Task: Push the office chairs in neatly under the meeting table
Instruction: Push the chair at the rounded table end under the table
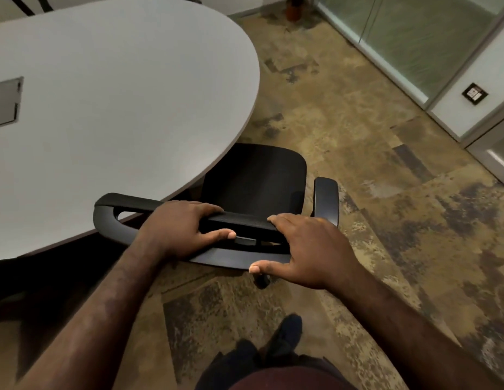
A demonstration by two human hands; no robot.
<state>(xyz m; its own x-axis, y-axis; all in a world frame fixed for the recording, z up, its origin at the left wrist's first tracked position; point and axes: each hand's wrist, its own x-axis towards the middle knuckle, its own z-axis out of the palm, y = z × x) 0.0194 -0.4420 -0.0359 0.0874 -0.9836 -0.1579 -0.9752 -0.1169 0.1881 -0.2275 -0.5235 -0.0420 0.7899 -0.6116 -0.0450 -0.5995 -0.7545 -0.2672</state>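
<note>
A black office chair [256,175] stands at the rounded end of the grey meeting table [118,94], its seat partly under the tabletop edge. Both hands grip the top of its backrest. My left hand [180,229] wraps the rail near the middle, thumb underneath. My right hand [307,249] holds the right end, fingers over the top and thumb on the lower bar. The chair's right armrest [326,197] sticks out clear of the table. Its left armrest and base are hidden.
A cable hatch [6,101] is set in the tabletop at left. Frosted glass partitions [414,38] and a wall with a socket [474,92] run along the right. Mottled brown carpet [357,136] lies between. My shoe [284,336] is behind the chair.
</note>
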